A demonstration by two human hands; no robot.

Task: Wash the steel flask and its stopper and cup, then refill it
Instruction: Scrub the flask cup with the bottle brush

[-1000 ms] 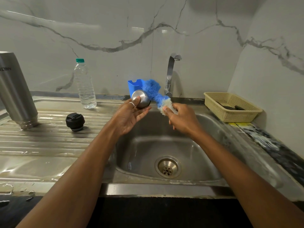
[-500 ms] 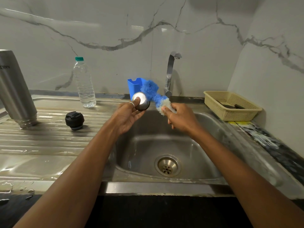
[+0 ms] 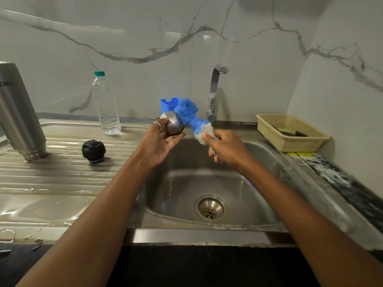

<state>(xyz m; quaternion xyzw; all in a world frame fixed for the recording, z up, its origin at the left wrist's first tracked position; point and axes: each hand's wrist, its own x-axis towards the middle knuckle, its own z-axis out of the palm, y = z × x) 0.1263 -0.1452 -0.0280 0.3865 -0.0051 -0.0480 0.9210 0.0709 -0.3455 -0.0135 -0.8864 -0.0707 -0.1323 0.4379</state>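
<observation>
Steel cup [image 3: 172, 123] is held in left hand [image 3: 158, 145] fingers over sink [image 3: 207, 179], tilted slightly since 1 s ago. Blue brush [image 3: 189, 114], gripped by right hand [image 3: 224, 150], is kept against it. Scrubbing judged unfinished; flask [image 3: 19, 112] and stopper [image 3: 93, 151] left on drainboard [image 3: 62, 175].

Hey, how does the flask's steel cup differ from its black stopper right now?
The cup is shiny steel; the stopper is matte black. The cup is held tilted in the left hand, beside the brush in the right hand; the stopper sits untouched on the drainboard. Both are small and round.
</observation>
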